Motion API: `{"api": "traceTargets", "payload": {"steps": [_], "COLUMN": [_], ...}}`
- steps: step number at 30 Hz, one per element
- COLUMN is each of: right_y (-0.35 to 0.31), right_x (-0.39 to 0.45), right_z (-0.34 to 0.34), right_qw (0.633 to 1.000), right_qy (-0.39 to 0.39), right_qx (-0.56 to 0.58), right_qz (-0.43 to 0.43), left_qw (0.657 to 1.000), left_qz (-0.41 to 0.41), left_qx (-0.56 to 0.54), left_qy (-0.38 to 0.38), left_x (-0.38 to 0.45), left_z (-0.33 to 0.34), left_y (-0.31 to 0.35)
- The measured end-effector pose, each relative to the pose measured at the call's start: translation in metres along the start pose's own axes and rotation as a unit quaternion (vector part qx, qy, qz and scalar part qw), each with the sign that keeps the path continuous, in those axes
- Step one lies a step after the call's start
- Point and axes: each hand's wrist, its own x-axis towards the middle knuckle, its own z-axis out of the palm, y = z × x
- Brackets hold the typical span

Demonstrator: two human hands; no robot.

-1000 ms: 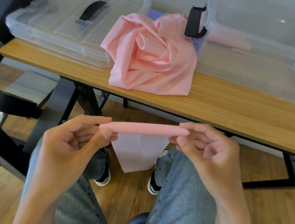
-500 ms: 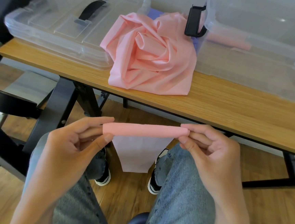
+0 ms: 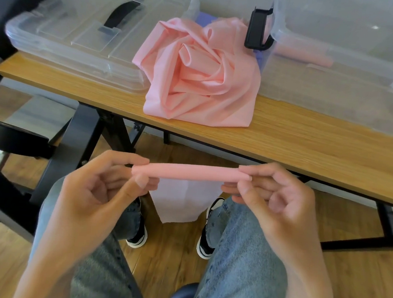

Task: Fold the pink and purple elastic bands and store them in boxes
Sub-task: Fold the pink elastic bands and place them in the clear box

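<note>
My left hand (image 3: 97, 187) pinches the left end of the rolled pink band (image 3: 188, 171), right hand (image 3: 270, 193) pinches the right end; its loose tail hangs between my knees. Crumpled pink bands (image 3: 197, 77) sit on the table (image 3: 310, 144) beside the open box (image 3: 340, 73).

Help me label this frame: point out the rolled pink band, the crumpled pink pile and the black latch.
rolled pink band (image 3: 190, 171): head view, middle of the roll.
crumpled pink pile (image 3: 197, 77): head view, centre folds.
black latch (image 3: 257, 28): head view, its flat face.
</note>
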Motion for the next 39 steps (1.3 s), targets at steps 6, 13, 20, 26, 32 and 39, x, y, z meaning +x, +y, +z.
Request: {"api": "traceTargets", "payload": {"steps": [6, 13, 20, 26, 32, 39], "right_y": [0.003, 0.010, 0.009, 0.003, 0.007, 0.014], "right_x": [0.001, 0.003, 0.001, 0.000, 0.001, 0.002], "right_z": [0.000, -0.003, -0.003, 0.000, -0.004, -0.006], "right_qw": [0.999, 0.992, 0.990, 0.997, 0.989, 0.980], "right_qy": [0.008, 0.043, 0.030, 0.035, 0.051, 0.057], "right_qx": [-0.042, -0.115, -0.135, -0.070, -0.139, -0.187], "right_qz": [0.012, -0.006, -0.039, -0.025, -0.023, -0.041], "left_qw": [1.000, 0.994, 0.998, 1.000, 0.998, 0.995], "left_qz": [-0.013, -0.008, -0.026, -0.014, -0.011, -0.023], "left_qx": [0.023, 0.103, 0.055, 0.025, 0.068, 0.087], "left_qy": [0.008, -0.020, -0.013, -0.002, 0.004, -0.037], "left_x": [0.000, 0.000, -0.001, 0.000, -0.001, -0.001], "left_z": [-0.001, -0.005, 0.000, -0.002, -0.003, -0.002], "left_y": [-0.002, -0.003, -0.005, -0.002, 0.000, -0.001]}}
